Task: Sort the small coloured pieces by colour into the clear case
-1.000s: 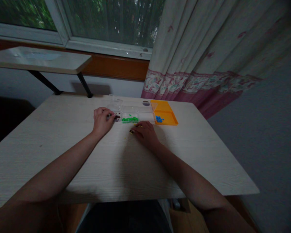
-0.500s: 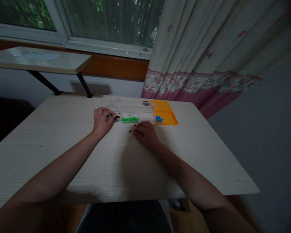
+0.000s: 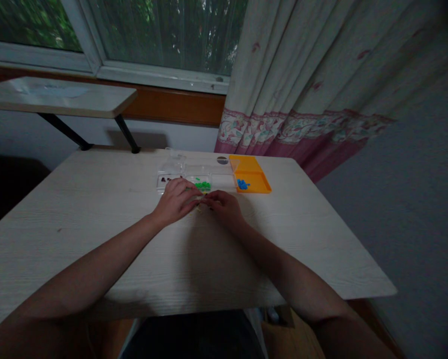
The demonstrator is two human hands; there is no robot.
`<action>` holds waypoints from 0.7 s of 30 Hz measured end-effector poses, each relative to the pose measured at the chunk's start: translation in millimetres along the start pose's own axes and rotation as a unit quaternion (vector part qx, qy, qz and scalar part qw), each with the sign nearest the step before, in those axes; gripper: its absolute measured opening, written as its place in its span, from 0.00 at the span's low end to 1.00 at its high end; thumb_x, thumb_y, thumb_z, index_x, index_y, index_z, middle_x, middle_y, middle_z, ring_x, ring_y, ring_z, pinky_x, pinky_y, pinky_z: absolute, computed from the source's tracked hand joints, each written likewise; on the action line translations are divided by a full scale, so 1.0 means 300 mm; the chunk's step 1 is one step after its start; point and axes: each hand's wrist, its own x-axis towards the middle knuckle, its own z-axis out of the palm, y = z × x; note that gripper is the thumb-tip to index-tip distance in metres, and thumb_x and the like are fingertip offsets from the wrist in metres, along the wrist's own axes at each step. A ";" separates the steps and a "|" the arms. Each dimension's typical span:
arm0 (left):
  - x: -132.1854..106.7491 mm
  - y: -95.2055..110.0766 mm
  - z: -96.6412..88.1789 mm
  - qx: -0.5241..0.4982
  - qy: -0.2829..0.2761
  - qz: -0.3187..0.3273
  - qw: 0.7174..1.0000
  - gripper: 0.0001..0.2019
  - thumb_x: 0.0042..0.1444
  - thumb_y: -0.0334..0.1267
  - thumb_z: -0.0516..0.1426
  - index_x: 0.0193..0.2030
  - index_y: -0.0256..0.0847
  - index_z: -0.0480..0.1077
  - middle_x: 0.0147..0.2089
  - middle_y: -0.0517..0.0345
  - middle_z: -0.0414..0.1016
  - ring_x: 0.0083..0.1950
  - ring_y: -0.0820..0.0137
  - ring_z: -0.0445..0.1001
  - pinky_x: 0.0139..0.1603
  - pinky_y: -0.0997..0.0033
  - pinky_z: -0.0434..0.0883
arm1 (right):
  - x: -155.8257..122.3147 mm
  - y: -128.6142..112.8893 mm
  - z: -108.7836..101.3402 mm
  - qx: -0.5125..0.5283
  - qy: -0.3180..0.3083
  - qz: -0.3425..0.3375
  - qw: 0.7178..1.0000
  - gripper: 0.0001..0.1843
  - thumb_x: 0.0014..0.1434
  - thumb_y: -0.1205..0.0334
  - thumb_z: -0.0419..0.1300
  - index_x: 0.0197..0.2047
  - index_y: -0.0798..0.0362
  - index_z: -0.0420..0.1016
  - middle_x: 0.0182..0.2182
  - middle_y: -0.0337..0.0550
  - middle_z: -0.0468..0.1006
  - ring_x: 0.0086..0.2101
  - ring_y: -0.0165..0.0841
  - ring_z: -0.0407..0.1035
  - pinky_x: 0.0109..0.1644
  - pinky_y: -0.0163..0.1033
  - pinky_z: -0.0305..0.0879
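My left hand [image 3: 176,199] and my right hand [image 3: 224,207] meet fingertip to fingertip on the pale wooden table [image 3: 97,234], just in front of a clear compartment box [image 3: 194,175]. Both hands have their fingers curled in a pinch over something tiny that I cannot make out. The box holds green beads [image 3: 203,185] in a middle cell and dark beads [image 3: 166,179] in a left cell. To its right lies an orange tray [image 3: 256,179] with blue beads [image 3: 242,184].
A small side table [image 3: 55,97] on black legs stands behind the table's left corner, under the window. A patterned curtain [image 3: 302,94] hangs at the right. A small round dark object [image 3: 222,160] lies near the far edge.
My left hand left the dark-bead cell and slid right to meet my right hand. The right hand stayed nearly in place. The dark beads now show.
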 end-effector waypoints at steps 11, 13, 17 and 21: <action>0.006 0.006 -0.012 -0.010 -0.028 0.012 0.999 0.12 0.62 0.46 0.55 0.45 0.46 0.76 0.46 0.53 0.76 0.53 0.60 0.68 0.57 0.55 0.62 | -0.006 -0.004 0.018 0.045 -0.010 -0.002 0.999 0.17 0.52 0.45 0.65 0.31 0.51 0.76 0.27 0.37 0.77 0.28 0.29 0.68 0.35 0.34 0.64; 0.008 0.011 -0.013 -0.012 -0.027 0.020 0.999 0.12 0.62 0.47 0.55 0.44 0.46 0.76 0.46 0.52 0.76 0.53 0.60 0.68 0.57 0.54 0.62 | -0.006 -0.002 0.019 0.039 -0.007 -0.009 0.999 0.17 0.52 0.45 0.65 0.31 0.51 0.76 0.27 0.37 0.77 0.28 0.29 0.68 0.35 0.34 0.64; 0.008 0.010 -0.012 -0.004 -0.037 0.018 0.999 0.13 0.62 0.48 0.55 0.43 0.45 0.76 0.45 0.52 0.77 0.52 0.60 0.69 0.56 0.54 0.62 | -0.008 -0.012 0.020 0.016 -0.011 -0.012 1.000 0.16 0.51 0.46 0.65 0.30 0.51 0.77 0.27 0.38 0.78 0.28 0.30 0.69 0.35 0.35 0.65; 0.005 0.008 -0.010 0.004 -0.043 0.017 0.999 0.13 0.63 0.47 0.54 0.43 0.45 0.76 0.44 0.52 0.77 0.52 0.60 0.69 0.56 0.55 0.62 | -0.009 -0.026 0.012 -0.003 -0.012 -0.024 1.000 0.18 0.53 0.44 0.64 0.29 0.51 0.78 0.27 0.39 0.78 0.31 0.31 0.70 0.37 0.36 0.66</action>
